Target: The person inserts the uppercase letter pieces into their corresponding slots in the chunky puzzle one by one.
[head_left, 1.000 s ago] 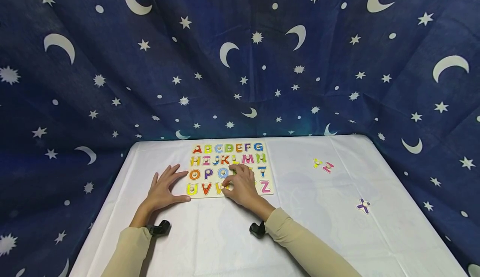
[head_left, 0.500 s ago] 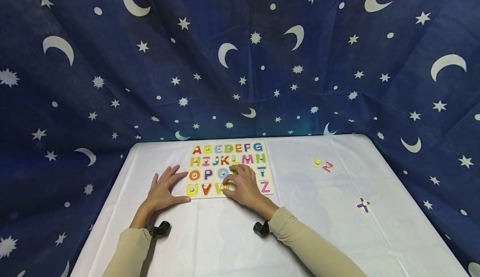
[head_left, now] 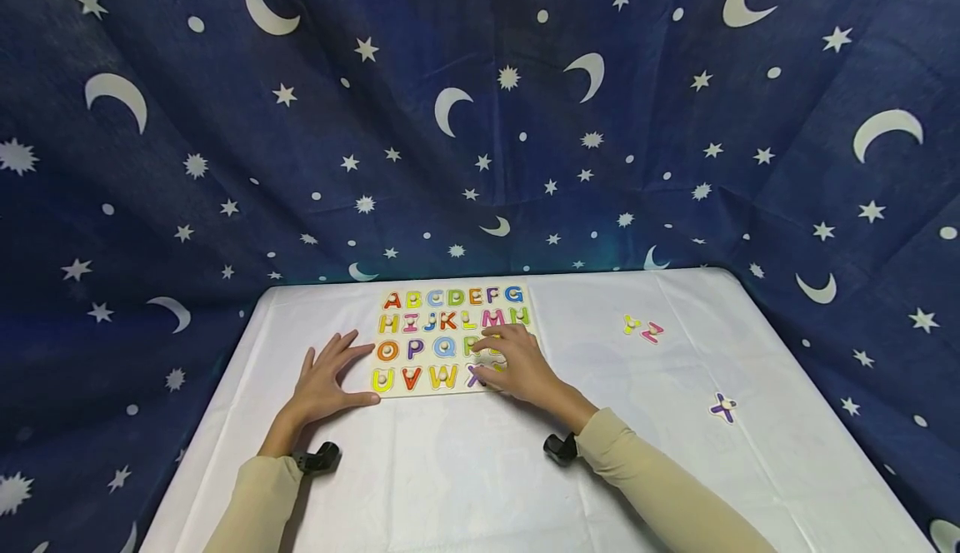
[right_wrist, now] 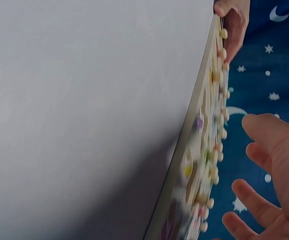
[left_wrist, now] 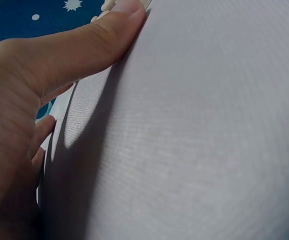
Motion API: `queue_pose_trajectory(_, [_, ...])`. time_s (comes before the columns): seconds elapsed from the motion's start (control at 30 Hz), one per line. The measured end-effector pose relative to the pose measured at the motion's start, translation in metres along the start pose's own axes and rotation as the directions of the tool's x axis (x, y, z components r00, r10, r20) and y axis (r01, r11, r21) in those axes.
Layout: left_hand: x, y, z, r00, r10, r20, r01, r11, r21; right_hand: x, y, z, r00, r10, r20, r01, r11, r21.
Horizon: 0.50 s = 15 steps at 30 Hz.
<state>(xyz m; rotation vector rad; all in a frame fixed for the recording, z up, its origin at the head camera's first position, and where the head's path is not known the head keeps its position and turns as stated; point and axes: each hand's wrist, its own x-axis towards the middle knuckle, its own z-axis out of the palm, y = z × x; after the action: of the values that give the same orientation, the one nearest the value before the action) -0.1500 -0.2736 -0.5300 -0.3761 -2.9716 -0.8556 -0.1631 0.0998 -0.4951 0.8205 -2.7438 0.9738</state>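
Observation:
A wooden alphabet puzzle board (head_left: pixel 397 364) with knobbed letter pieces lies toward the table's far side. My left hand (head_left: pixel 324 380) rests at its left edge, fingers spread, thumb near the lower corner. My right hand (head_left: pixel 531 370) hovers over the board's lower right, its fingers loosely bent and apart with nothing between them; it hides several letters there. The yellow W (head_left: pixel 442 376) sits in the bottom row. Beside it, a purple X shape (head_left: pixel 475 376) shows partly under the right fingertips. In the right wrist view, the right fingers (right_wrist: pixel 264 131) stand clear of the knobs.
Right of the board on the white-covered table (head_left: pixel 450 478) lie a yellow Y piece (head_left: pixel 632 325), a pink zigzag letter piece (head_left: pixel 652 332) and, nearer, a purple X piece (head_left: pixel 723 408). A dark blue star-and-moon cloth (head_left: pixel 375 120) hangs behind the table.
My right hand has left the W and moved right across the board, its fingers loosening and uncovering the W and the X shape. The left hand keeps its place.

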Motion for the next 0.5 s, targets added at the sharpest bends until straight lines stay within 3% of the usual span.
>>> queue_pose_trajectory(0.23, [-0.001, 0.001, 0.0, 1.0, -0.009, 0.007, 0.009, 1.0, 0.0, -0.011, 0.019, -0.021, 1.0, 0.031, 0.002, -0.031, 1.0, 0.003])
queue_pose_trajectory(0.5, [-0.002, 0.002, 0.0, 1.0, -0.007, 0.001, 0.007, 1.0, 0.006, -0.035, 0.056, -0.052, 0.994, -0.015, -0.109, 0.016, 1.0, 0.006])
